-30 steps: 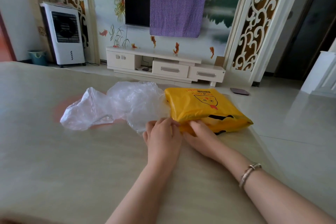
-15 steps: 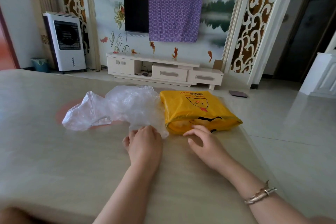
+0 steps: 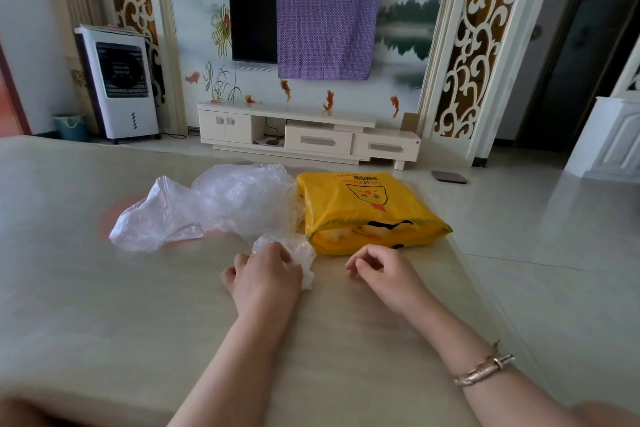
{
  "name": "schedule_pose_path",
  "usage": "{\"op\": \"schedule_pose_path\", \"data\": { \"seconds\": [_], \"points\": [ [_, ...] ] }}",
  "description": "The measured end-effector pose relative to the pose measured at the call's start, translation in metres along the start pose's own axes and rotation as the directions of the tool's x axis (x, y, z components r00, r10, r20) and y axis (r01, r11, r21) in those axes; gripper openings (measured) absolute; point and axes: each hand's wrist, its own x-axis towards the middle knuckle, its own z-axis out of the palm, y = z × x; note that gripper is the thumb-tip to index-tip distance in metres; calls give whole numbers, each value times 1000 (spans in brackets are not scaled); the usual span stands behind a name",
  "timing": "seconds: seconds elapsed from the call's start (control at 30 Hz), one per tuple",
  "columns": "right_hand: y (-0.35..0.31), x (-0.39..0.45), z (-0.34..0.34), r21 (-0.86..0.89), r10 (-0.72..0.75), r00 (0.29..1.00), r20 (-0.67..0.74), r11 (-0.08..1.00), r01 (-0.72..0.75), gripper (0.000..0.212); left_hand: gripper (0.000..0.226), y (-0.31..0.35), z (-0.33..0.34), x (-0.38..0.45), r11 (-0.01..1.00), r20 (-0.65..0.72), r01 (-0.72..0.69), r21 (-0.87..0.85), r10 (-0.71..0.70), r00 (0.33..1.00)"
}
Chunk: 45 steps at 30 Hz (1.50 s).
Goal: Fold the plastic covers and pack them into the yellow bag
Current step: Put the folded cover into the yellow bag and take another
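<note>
A stuffed yellow bag (image 3: 367, 211) with a cartoon face lies on the beige table (image 3: 104, 305), its open mouth facing me. To its left sprawl crumpled clear plastic covers (image 3: 214, 208). My left hand (image 3: 265, 276) grips the near corner of one clear cover just left of the bag's mouth. A short way to the right, my right hand (image 3: 379, 267) hovers over the table in front of the bag, fingers loosely curled and holding nothing.
The table's right edge (image 3: 485, 274) runs close beside the bag, with tiled floor beyond. A white TV cabinet (image 3: 308, 139), a wall TV half draped in purple cloth (image 3: 325, 24) and a white air cooler (image 3: 117, 83) stand far behind.
Both hands have drawn back from the yellow bag's mouth toward me. The left hand has pulled a corner of a clear cover along; the right hand has let go of the bag.
</note>
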Motion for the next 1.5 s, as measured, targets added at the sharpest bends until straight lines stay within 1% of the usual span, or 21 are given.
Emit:
{"op": "schedule_pose_path", "data": {
  "seconds": [0.07, 0.13, 0.17, 0.23, 0.3, 0.4, 0.47, 0.53, 0.67, 0.73, 0.77, 0.8, 0.9, 0.93, 1.07, 1.17, 1.2, 1.27, 1.37, 1.43, 1.5],
  "points": [
    [-1, 0, 0, 21, 3, 1000, 2, 1000, -3, 23, 14, 2, -1, -1, 996, -59, -4, -90, -1, 998],
    [-1, -1, 0, 63, 0, 1000, 5, 998, 0, 24, 16, 2, -5, -2, 948, -111, -21, -316, -15, 994],
    [-1, -1, -1, 95, -2, 1000, 4, 996, 2, 25, 17, 4, -7, 0, 882, -131, -41, -469, -24, 991],
    [-3, -2, 0, 180, 2, 1000, 9, 984, -3, 26, 16, 7, -14, -1, 677, -138, -67, -733, -52, 989],
    [-5, -2, -1, 260, 12, 1000, 22, 965, -17, 26, 13, 15, -20, -3, 523, -106, -86, -848, -8, 994],
    [-10, -1, -2, 335, 6, 999, 43, 942, -20, 22, 14, 24, -21, -7, 431, -37, -94, -897, 138, 990],
    [-12, 0, -3, 428, 5, 999, 41, 903, -22, 17, 13, 27, -19, -10, 428, 15, -89, -899, 235, 972],
    [-12, 1, -3, 513, 21, 999, 38, 857, -38, 17, 13, 29, -15, -12, 465, 54, -101, -879, 308, 950],
    [-11, 3, -1, 567, 9, 997, 72, 822, -49, 14, 8, 29, -5, -14, 513, 111, -108, -852, 378, 919],
    [-9, 2, 0, 560, 8, 995, 103, 826, -64, 35, 12, 28, -2, -13, 528, 115, -116, -841, 386, 915],
    [-10, 0, 0, 548, 8, 995, 102, 834, -63, 39, 13, 27, -1, -12, 532, 114, -118, -839, 382, 917],
    [-9, 0, 0, 525, 5, 997, 81, 850, -47, 36, 12, 26, -1, -12, 535, 108, -120, -836, 375, 921],
    [-10, 1, -4, 492, 42, 998, -43, 870, -15, 12, 9, 25, -1, -10, 549, 86, -107, -829, 315, 945],
    [-11, 1, -6, 526, 69, 994, -84, 851, -15, 10, 10, 25, -1, -10, 545, 78, -93, -834, 282, 956],
    [-10, 4, -15, 719, 204, 959, -197, 695, 0, 22, 12, 23, -3, -7, 530, 41, -56, -846, 169, 985],
    [-11, 2, -19, 745, 272, 932, -240, 667, -3, 22, 13, 21, -1, -5, 551, 74, -14, -834, 136, 988],
    [-12, 2, -20, 740, 277, 928, -249, 673, -3, 22, 13, 21, -1, -5, 549, 94, 2, -836, 138, 986],
    [-11, 2, -24, 727, 283, 924, -258, 686, -8, 21, 14, 23, -3, -7, 505, 114, 20, -863, 156, 981],
    [-12, 2, -30, 758, 269, 930, -249, 652, 15, 15, 19, 24, -10, -9, 433, 80, 1, -901, 165, 983],
    [-12, 0, -33, 762, 223, 953, -203, 647, 11, 10, 24, 23, -12, -5, 387, 148, 87, -918, 132, 980],
    [-16, -5, -31, 755, 154, 981, -118, 656, -12, 8, 45, 26, -13, -1, 355, 314, 257, -899, 111, 943]
  ]
}}
